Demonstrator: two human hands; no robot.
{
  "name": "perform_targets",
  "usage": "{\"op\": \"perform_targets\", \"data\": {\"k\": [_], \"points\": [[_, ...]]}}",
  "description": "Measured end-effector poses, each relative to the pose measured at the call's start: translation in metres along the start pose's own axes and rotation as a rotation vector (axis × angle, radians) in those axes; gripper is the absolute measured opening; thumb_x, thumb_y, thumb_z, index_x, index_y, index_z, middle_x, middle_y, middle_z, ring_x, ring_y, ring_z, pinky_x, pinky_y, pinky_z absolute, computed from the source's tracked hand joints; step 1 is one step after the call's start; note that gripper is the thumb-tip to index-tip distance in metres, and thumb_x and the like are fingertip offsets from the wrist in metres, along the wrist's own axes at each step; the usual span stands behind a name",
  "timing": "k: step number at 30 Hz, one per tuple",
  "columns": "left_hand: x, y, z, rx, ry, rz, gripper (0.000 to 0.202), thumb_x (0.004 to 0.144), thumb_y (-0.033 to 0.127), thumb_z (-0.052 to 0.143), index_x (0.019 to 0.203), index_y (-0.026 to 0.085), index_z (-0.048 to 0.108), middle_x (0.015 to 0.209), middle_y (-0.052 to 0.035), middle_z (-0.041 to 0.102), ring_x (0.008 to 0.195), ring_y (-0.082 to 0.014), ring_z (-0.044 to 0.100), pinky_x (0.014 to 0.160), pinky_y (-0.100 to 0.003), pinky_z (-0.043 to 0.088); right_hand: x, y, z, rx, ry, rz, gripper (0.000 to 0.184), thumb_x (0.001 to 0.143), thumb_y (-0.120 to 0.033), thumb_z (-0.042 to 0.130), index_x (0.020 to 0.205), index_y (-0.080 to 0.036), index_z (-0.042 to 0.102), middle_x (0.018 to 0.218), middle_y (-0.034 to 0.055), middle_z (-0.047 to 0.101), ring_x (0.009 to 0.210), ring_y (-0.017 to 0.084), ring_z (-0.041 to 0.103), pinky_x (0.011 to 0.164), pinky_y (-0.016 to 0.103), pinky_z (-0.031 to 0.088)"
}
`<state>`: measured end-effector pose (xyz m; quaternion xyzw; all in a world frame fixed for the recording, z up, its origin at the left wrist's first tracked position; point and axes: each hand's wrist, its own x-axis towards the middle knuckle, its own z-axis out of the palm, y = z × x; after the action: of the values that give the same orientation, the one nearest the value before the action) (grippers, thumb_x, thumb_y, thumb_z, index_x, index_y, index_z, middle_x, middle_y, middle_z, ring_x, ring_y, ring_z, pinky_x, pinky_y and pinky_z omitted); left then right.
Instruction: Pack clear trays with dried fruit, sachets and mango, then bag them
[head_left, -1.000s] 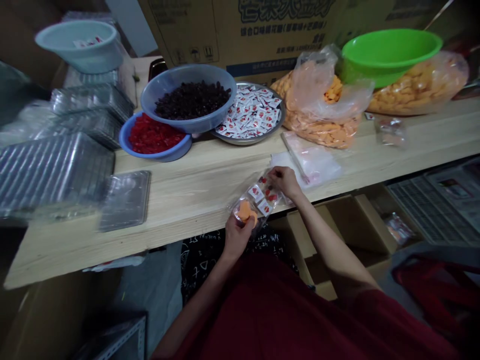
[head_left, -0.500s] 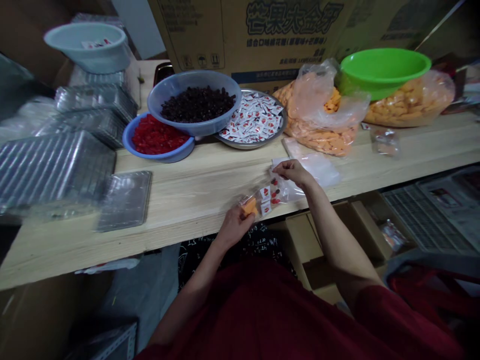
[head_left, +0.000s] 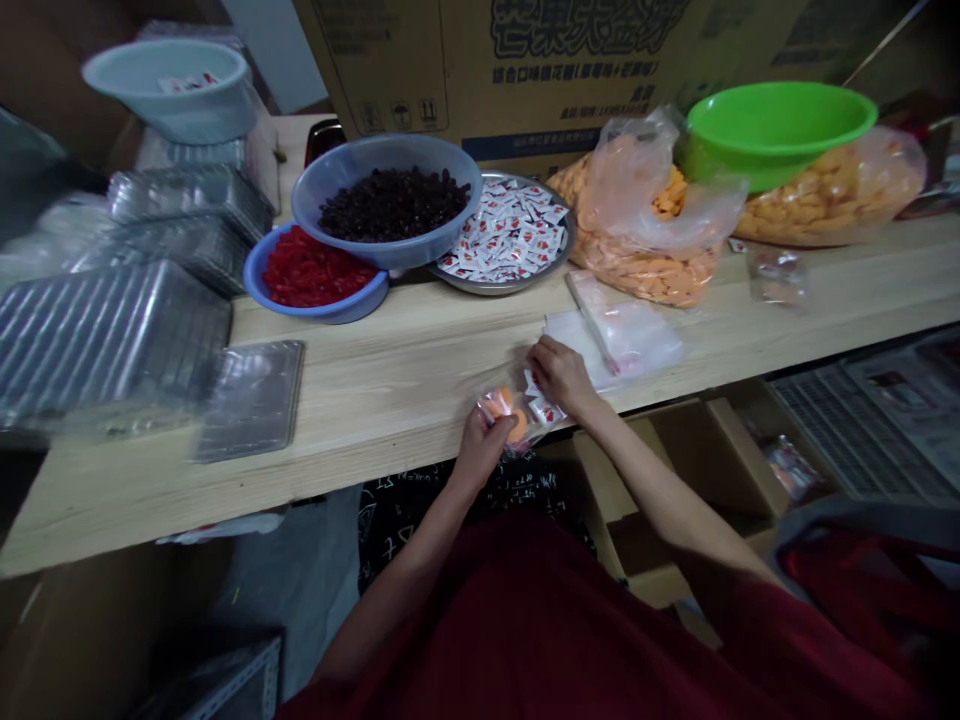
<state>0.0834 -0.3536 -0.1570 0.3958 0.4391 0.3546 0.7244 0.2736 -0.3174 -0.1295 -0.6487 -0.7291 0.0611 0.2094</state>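
Near the table's front edge, my left hand [head_left: 482, 452] is closed on one end of a small clear plastic bag [head_left: 491, 392]. Orange pieces [head_left: 504, 404] show through the plastic beside my thumb. My right hand [head_left: 562, 380] has its fingers curled together at the bag's other end, over white printed sachets [head_left: 545, 406] in it. Its fingertips are partly hidden. Just right of this hand lies a stack of flat clear bags [head_left: 626, 330].
Along the back stand a bowl of dark pieces [head_left: 390, 248], a bowl of red pieces [head_left: 319, 309], a metal dish of sachets [head_left: 504, 235], bags of orange pieces [head_left: 667, 270] and a green basin [head_left: 780, 130]. Clear trays [head_left: 112, 340] are piled left; open cartons [head_left: 675, 450] sit below.
My right hand has moved left and slightly down, closer to my left hand. The bag between them, stretched out before, is now bunched shorter, and the red and dark pieces no longer show clearly.
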Motion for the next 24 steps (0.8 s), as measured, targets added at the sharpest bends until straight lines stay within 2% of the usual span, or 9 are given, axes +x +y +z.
{"op": "perform_targets", "data": {"k": [4,8,11,13,15,17,20,22,24], "points": [[0.003,-0.009,0.018,-0.113,-0.003,-0.034,0.035,0.075,0.036,0.076,0.099,0.013,0.064,0.090,-0.0048,0.067,0.078,-0.0167,0.065,0.064,-0.031,0.062,-0.028,-0.014,0.010,0.061,0.045,0.045,0.019,0.100,-0.024,0.045,0.095,-0.018,0.063,0.096,0.0100,0.061,0.085,0.022,0.056,0.075,0.031,0.042],[-0.003,-0.007,0.018,-0.181,-0.020,-0.033,0.046,0.076,0.043,0.082,0.109,0.015,0.065,0.109,-0.0075,0.069,0.096,-0.0191,0.067,0.084,-0.039,0.063,-0.061,-0.014,-0.002,0.043,0.112,0.148,0.014,0.095,-0.023,0.052,0.105,-0.018,0.061,0.100,0.0100,0.061,0.086,0.024,0.057,0.074,0.032,0.042],[-0.014,0.002,0.003,-0.164,-0.206,-0.105,0.049,0.079,0.044,0.081,0.119,0.018,0.068,0.124,-0.0099,0.070,0.114,-0.0218,0.066,0.103,-0.038,0.055,-0.080,-0.017,-0.011,0.029,0.073,0.183,0.016,0.098,-0.019,0.045,0.092,-0.020,0.060,0.088,0.0075,0.062,0.078,0.022,0.055,0.069,0.031,0.038],[-0.020,0.009,-0.009,-0.116,-0.339,-0.170,0.048,0.081,0.047,0.079,0.119,0.018,0.071,0.126,-0.0121,0.070,0.116,-0.0229,0.067,0.105,-0.037,0.053,-0.087,-0.025,-0.013,0.063,0.070,0.187,0.020,0.101,-0.020,0.043,0.088,-0.021,0.059,0.084,0.0068,0.062,0.076,0.021,0.055,0.069,0.030,0.038],[-0.024,0.011,-0.016,-0.059,-0.376,-0.185,0.047,0.082,0.049,0.078,0.116,0.017,0.073,0.120,-0.0131,0.072,0.109,-0.0233,0.069,0.101,-0.038,0.055,-0.089,-0.039,-0.012,0.134,0.073,0.170,0.022,0.102,-0.021,0.042,0.087,-0.021,0.059,0.083,0.0067,0.062,0.077,0.021,0.056,0.070,0.030,0.039],[-0.023,0.008,-0.017,-0.005,-0.313,-0.128,0.045,0.082,0.048,0.078,0.115,0.017,0.072,0.114,-0.0119,0.073,0.102,-0.0227,0.070,0.095,-0.038,0.057,-0.088,-0.057,-0.006,0.228,0.064,0.126,0.022,0.102,-0.021,0.042,0.091,-0.020,0.061,0.085,0.0071,0.064,0.079,0.021,0.059,0.072,0.030,0.043],[-0.019,-0.002,-0.017,0.142,-0.134,0.076,0.029,0.083,0.039,0.072,0.102,0.017,0.073,0.098,-0.0072,0.074,0.093,-0.0210,0.068,0.086,-0.033,0.055,-0.089,-0.087,0.010,0.359,0.065,0.031,0.022,0.101,-0.017,0.041,0.103,-0.019,0.063,0.096,0.0094,0.068,0.090,0.023,0.063,0.081,0.033,0.049],[-0.016,-0.007,-0.020,0.354,0.014,0.228,0.015,0.084,0.032,0.067,0.087,0.018,0.071,0.086,-0.0040,0.071,0.085,-0.0193,0.065,0.082,-0.031,0.052,-0.092,-0.101,0.022,0.437,0.074,-0.012,0.023,0.100,-0.016,0.042,0.107,-0.019,0.063,0.103,0.0106,0.069,0.096,0.023,0.064,0.086,0.035,0.051],[-0.017,-0.009,-0.029,0.582,0.145,0.326,0.009,0.084,0.027,0.065,0.083,0.019,0.068,0.079,-0.0014,0.068,0.077,-0.0176,0.060,0.079,-0.030,0.049,-0.095,-0.108,0.031,0.512,0.079,-0.005,0.023,0.101,-0.016,0.042,0.109,-0.020,0.064,0.104,0.0099,0.069,0.096,0.023,0.065,0.087,0.035,0.052]]}}
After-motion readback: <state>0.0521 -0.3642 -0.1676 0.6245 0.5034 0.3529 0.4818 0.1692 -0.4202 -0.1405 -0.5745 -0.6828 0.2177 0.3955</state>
